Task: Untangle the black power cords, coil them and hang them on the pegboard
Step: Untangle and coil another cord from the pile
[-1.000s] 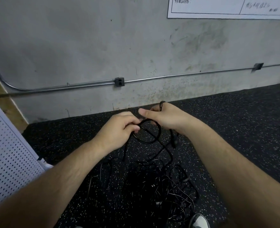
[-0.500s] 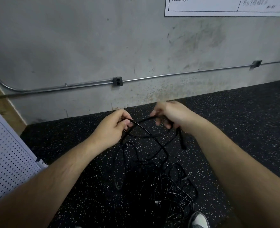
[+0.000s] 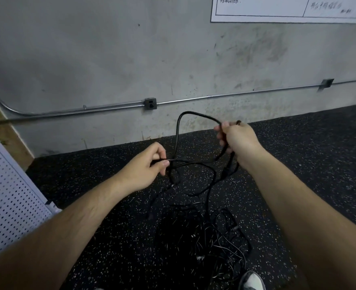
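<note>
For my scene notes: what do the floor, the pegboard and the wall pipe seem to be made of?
Floor: likely rubber, matte black with pale flecks. Pegboard: probably painted metal or hardboard, smooth white with evenly punched holes. Wall pipe: metal, judging by its dull silver sheen.

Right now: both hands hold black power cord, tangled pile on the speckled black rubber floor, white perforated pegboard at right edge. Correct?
No. Head view shows the white perforated pegboard at the left edge, not the right. The rest holds: left hand and right hand hold black power cord, tangled pile on the speckled black rubber floor.
</note>
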Motion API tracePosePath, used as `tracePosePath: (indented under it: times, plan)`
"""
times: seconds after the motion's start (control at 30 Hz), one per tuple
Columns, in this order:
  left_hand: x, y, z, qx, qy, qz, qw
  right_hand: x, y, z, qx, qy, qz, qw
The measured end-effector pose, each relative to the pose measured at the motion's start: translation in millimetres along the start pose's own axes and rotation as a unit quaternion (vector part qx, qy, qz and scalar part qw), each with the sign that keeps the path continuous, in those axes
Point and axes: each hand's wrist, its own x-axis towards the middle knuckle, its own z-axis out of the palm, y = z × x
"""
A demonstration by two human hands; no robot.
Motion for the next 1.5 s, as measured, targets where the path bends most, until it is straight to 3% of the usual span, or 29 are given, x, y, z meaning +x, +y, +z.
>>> tracePosePath:
  times: [0.1,0.2,0.3,0.37,0.43,0.53,0.6,0.77,0.93,1.03,1.13,1.3,1.37,1.5]
  plan:
    - [3.5,5.1,1.1,-0.018,0.073,-0.016,0.997,-3.7,1.2,4.4,-0.052,-0.087,-0.016,0.995]
    - [8.1,3.3,2.6,0.024,0.054,-0.058,0.997,-1.9,1.8,7.7,0.009,-0.201,-0.04,0.979]
    - [10.7,-1.3,4.5,0.078,-0.003,-0.101,0.992,-3.2,0.0,12.8,0.061,-0.21,-0.062,0.974]
    - [11.7,1.4,6.2,0.067,-0.003,-0.118,0.991,-7.7,-1.2,12.9,0.035,-0.192,-0.068,0.978]
    - [14.4,4.2,7.8,0.03,0.03,-0.104,0.994,-10.7,0.7,11.1,-0.111,-0.191,-0.103,0.97]
    - [14.1,13.8,7.4,-0.039,0.074,-0.074,0.994,-16.9,8.9,19.4,-0.283,-0.261,-0.116,0.916]
    - [12.9,21.5,7.7,-0.029,0.079,-0.048,0.995,-20.4,17.2,30.0,-0.291,-0.287,-0.109,0.906]
    - [8.3,28.7,0.8,-0.014,0.088,0.007,0.996,-23.1,27.1,45.4,-0.185,-0.329,-0.088,0.922]
    - [9.2,18.4,-3.4,-0.024,0.066,0.006,0.998,-23.6,29.6,57.9,-0.133,-0.291,-0.089,0.943]
    - [6.0,8.5,-9.1,0.043,0.01,-0.004,0.999,-18.8,24.4,51.3,-0.047,-0.22,-0.084,0.971]
    - [0.3,9.4,-12.4,0.031,-0.059,-0.006,0.998,-10.2,19.9,41.5,0.025,-0.151,-0.073,0.986]
    - [-6.1,4.0,3.7,0.09,-0.175,-0.057,0.979,-8.2,12.2,31.5,0.145,-0.103,-0.056,0.982]
    - [-10.3,-2.8,11.1,0.128,-0.217,-0.088,0.964,-3.9,5.0,22.9,0.217,-0.047,-0.047,0.974]
    - [-10.4,-10.2,21.4,0.12,-0.222,-0.108,0.962,4.3,0.2,6.3,0.29,0.048,-0.048,0.955]
